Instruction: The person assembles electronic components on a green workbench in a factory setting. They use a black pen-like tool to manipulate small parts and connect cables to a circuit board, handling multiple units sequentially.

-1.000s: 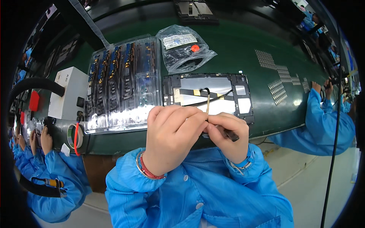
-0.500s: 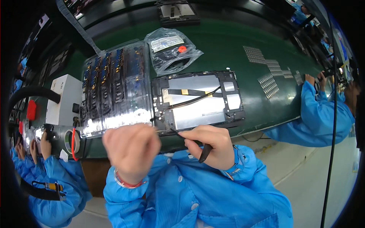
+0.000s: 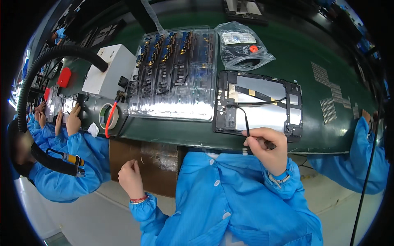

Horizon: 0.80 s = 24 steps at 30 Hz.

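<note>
My right hand (image 3: 270, 148) is closed round a slim black tool, which looks like curved tweezers (image 3: 247, 119). Its thin tip reaches onto the left part of an opened tablet (image 3: 262, 117), close to a black cable. The tablet lies flat, showing a silver plate, a black frame and yellow tape pieces. Away to the left, my left hand (image 3: 130, 177) hangs over an open cardboard box (image 3: 160, 186) below the table edge. Its fingertips are pressed together; whatever they hold, if anything, is too small to make out. A pale sliver shows close by.
Left of the tablet stands a clear plastic tray (image 3: 172, 112) of flex cables. Behind are a plastic bag (image 3: 242, 49) and sheets of small metal parts (image 3: 328, 108). A white box (image 3: 108, 67) with a black hose, a tape roll (image 3: 108, 117) and co-workers' hands (image 3: 74, 121) are left.
My left hand has left the tablet's near edge and moved left and down over the cardboard box. The tool tip has moved farther onto the tablet. The whole view has shifted.
</note>
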Available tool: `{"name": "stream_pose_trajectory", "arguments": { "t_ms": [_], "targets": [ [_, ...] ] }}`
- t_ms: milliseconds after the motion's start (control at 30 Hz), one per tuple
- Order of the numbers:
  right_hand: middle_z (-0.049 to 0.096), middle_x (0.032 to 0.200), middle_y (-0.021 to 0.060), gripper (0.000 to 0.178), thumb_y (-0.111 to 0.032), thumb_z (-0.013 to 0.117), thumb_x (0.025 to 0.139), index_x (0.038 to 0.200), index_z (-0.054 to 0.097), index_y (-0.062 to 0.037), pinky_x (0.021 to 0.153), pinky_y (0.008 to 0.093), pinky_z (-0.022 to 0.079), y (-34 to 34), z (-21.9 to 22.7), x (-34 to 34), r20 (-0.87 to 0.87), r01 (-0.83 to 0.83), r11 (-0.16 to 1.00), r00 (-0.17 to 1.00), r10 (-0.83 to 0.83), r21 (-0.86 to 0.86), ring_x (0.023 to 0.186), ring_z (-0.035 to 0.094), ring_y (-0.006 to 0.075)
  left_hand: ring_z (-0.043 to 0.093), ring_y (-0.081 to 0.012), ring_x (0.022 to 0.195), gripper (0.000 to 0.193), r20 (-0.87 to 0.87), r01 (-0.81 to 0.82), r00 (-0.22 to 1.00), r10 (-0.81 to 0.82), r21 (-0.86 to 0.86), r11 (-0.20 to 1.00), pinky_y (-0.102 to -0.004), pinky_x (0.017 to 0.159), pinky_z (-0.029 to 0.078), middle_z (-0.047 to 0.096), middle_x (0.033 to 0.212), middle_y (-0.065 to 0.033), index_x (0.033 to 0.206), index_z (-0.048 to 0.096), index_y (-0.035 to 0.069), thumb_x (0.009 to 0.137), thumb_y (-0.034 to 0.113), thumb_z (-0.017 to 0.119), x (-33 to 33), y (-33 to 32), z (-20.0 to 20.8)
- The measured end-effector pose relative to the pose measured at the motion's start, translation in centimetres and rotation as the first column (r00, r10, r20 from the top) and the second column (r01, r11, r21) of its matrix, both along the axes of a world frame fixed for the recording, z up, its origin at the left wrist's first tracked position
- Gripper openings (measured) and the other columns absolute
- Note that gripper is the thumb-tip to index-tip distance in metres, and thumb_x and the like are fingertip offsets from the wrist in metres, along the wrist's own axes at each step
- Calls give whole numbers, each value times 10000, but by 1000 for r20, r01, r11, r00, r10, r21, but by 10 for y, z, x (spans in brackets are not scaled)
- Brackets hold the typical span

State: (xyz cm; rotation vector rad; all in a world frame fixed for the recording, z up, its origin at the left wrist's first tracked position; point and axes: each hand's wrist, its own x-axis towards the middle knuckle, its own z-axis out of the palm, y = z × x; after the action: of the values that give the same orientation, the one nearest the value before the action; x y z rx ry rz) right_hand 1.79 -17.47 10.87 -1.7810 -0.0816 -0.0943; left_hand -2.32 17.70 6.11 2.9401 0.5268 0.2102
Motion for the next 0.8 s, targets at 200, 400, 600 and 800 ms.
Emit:
{"name": "stream_pose_trajectory", "arguments": {
  "t_ms": [200,400,600,800],
  "targets": [
    [673,738,44,160,17,636,754,909,666,-15,404,149,322,0,0,-2,19,-116,991,993,115,70,479,466,-20,600,-100,747,150,465,530,843,-271,-629,569,-198,589,446,659,893,-84,916,635,-22,873,56,514,39,-87,59],
    [671,722,48,178,30,625,760,926,666,-19,412,152,320,-3,9,-6,-47,-125,984,990,132,131,476,462,-17,644,-200,811,357,634,783,619,-464,-539,309,-262,613,520,643,979,-132,1093,589,10,742,5,655,92,-176,75],
    [666,799,56,220,28,647,734,949,661,-17,435,166,315,-15,7,-7,36,-44,995,999,41,84,488,423,0,648,-219,699,231,751,893,444,-489,-328,308,-271,585,516,662,827,-98,926,660,36,699,33,703,105,-197,69],
    [636,854,54,257,5,713,689,937,665,-37,457,183,323,1,16,17,334,143,989,935,-120,-43,519,419,37,659,-206,796,239,724,871,488,-488,-435,226,-269,693,525,669,890,-133,936,664,2,708,-68,650,95,-203,76]
  ]
}}
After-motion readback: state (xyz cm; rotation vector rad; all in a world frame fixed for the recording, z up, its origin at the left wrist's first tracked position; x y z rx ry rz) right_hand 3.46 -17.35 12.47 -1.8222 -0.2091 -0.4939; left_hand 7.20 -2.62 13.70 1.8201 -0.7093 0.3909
